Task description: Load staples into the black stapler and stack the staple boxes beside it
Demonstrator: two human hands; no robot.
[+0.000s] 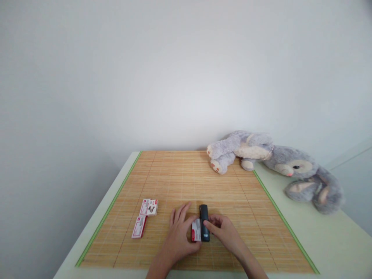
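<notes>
A black stapler [204,223] lies lengthwise on the bamboo mat, near its front edge. Pressed against its left side is a small red-and-white box [196,230]. My left hand [180,233] spans this box, index finger at the far end and thumb at the near end, its other fingers stretched over the mat. From the right, my right hand [223,231] grips the stapler, thumb on top and fingers curled along its right side. The undersides of both things are hidden.
Several small white-and-red boxes [139,227] lie together left of my hands. The bamboo mat [180,178] with green edging covers most of the pale table [328,228]. A grey plush rabbit [255,151] lies across the back right, against the wall.
</notes>
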